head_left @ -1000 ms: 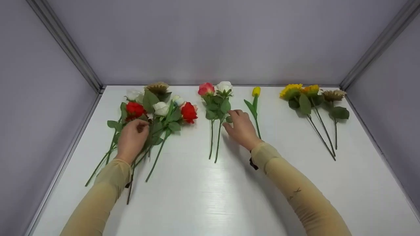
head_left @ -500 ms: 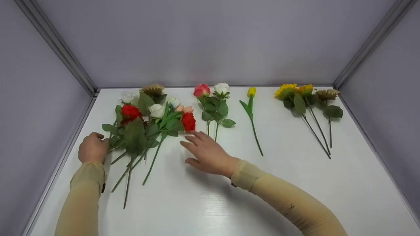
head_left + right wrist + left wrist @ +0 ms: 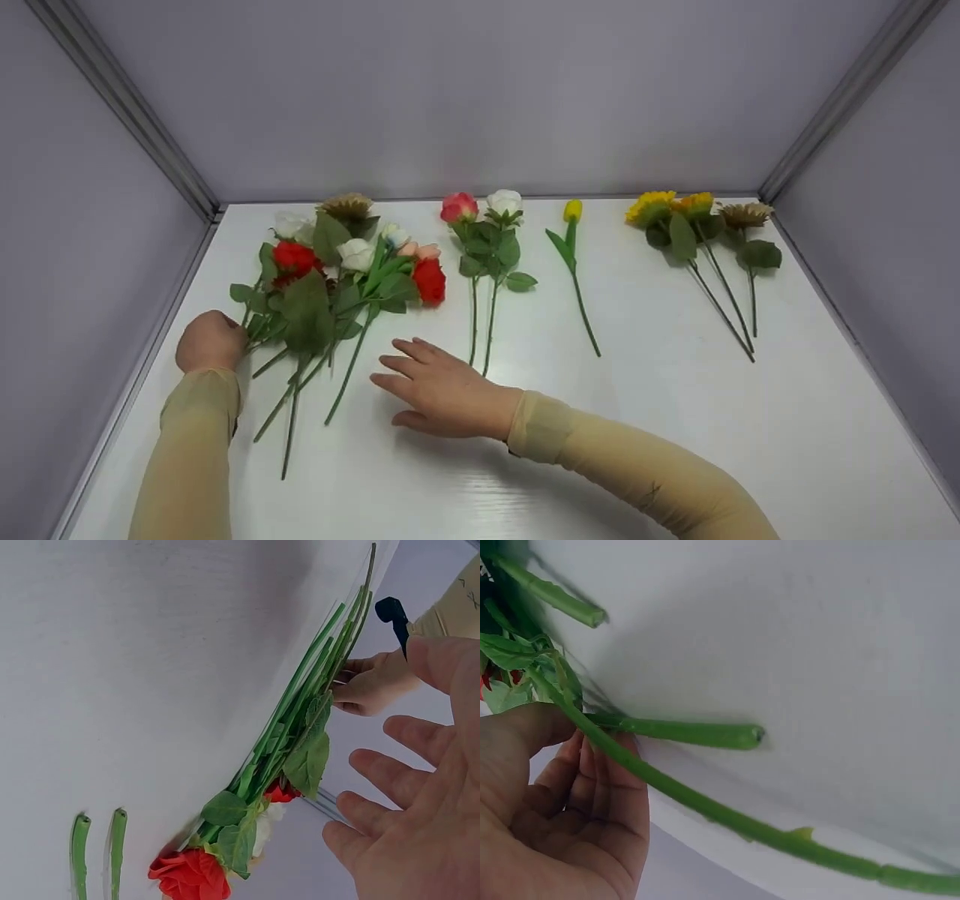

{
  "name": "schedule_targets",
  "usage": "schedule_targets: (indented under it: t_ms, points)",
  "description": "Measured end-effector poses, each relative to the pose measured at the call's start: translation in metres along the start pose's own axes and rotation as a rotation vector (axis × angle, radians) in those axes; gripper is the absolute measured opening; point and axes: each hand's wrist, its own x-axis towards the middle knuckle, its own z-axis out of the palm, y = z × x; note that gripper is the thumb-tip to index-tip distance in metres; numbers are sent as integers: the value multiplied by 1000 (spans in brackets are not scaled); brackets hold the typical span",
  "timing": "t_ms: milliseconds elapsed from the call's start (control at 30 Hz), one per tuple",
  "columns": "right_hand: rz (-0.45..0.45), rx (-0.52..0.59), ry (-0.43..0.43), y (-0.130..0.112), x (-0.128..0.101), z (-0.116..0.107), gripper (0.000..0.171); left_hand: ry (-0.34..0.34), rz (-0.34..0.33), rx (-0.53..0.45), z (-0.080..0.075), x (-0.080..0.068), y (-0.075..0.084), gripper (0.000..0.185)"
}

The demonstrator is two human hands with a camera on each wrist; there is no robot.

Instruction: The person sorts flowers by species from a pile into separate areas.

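At the left of the table in the head view lies a bunch of flowers with white roses (image 3: 356, 255), red blooms (image 3: 430, 282), a brown sunflower-like bloom (image 3: 346, 205) and many leaves. My left hand (image 3: 212, 342) is at the bunch's left side, thumb and fingertips pinching a green flower stem (image 3: 690, 733) near its lower end. A longer, curved stem (image 3: 705, 806) crosses in front of those fingertips in the left wrist view. My right hand (image 3: 450, 390) hovers right of the bunch's stems with fingers spread, holding nothing.
A pink rose (image 3: 459, 208) and a white rose (image 3: 505, 204) lie side by side mid-table. Right of them is a yellow tulip (image 3: 573, 211). Yellow sunflowers (image 3: 651, 209) and a brown one (image 3: 745, 216) lie far right. Grey walls (image 3: 480, 97) enclose the white table (image 3: 675, 450).
My left hand has gone from above the bunch to its left side, and its fingers have closed on a stem. My right hand has moved left and nearer from the middle roses, fingers spreading.
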Motion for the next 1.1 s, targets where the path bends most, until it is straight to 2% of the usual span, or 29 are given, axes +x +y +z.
schedule_targets:
  t_ms: [133, 300, 367, 533, 800, 1000, 1100]
  points:
    - [1, 8, 3, 2, -1, 3, 62, -13, 2, 27, -3, 2, 1, 38]
    - [1, 22, 24, 6, -5, 6, 59, -64, -33, -21, -10, -1, 3, 35]
    - [3, 26, 32, 8, -7, 6, 59, -65, -48, -36, -13, -2, 3, 35]
    - [16, 41, 41, 13, -11, 7, 58, -7, -54, -72, -18, -4, 2, 32]
    - [65, 76, 28, 24, -18, 3, 57, 78, -76, -147, -34, -5, 0, 41]
    - [104, 99, 50, 36, -25, 0, 55, 158, -94, -185, -48, -5, 8, 41]
    - [132, 129, 47, 42, -28, 0, 54, 154, -89, -193, -52, -5, 14, 42]
